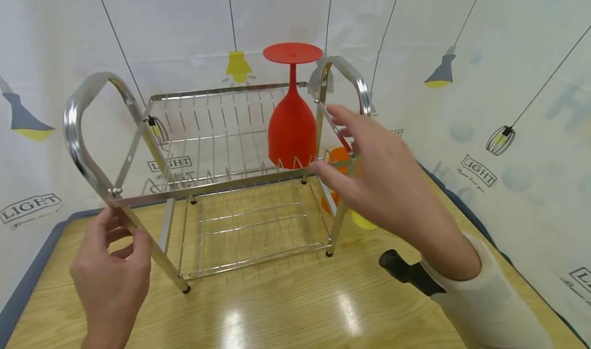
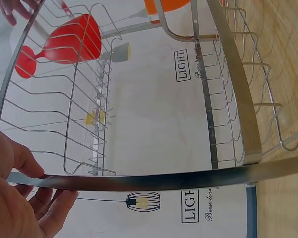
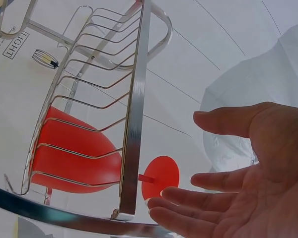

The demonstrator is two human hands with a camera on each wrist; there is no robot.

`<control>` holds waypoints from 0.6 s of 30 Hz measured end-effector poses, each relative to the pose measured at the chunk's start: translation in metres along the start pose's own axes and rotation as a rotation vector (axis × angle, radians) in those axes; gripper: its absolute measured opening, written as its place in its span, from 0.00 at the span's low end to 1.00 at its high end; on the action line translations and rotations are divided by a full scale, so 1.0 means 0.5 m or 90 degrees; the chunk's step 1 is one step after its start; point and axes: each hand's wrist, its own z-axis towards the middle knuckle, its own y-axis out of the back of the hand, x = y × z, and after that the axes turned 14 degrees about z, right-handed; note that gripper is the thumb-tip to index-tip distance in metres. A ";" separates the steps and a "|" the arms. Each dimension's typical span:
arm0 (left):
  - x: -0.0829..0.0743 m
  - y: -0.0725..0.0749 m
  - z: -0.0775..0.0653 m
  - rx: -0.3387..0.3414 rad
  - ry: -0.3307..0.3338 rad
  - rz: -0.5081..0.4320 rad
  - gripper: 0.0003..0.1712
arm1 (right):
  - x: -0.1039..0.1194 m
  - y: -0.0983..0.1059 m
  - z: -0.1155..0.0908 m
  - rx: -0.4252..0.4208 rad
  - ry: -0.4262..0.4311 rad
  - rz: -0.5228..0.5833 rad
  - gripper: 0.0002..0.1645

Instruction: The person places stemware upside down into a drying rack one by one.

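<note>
Shiny silver rack with two wire shelves, a round loop at each end and little black feet. Standing up on the wood table, pinched near the top of its left front leg by the left hand. Red cup with a thin stem and a flat round foot. Upside down at the right end of the top shelf, foot up high, near the right hand.

On the rack, a goblet stands near the upper tier's right end, perhaps with cups beyond
</note>
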 end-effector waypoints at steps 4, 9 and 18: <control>0.004 -0.002 -0.001 -0.003 -0.011 -0.004 0.24 | -0.014 -0.002 -0.029 -0.031 0.034 0.023 0.38; 0.006 -0.003 -0.002 0.000 -0.023 -0.002 0.24 | -0.032 -0.008 -0.060 -0.074 0.058 0.050 0.31; 0.008 -0.001 -0.003 0.014 -0.026 0.009 0.23 | -0.077 -0.035 -0.091 -0.123 0.059 0.143 0.17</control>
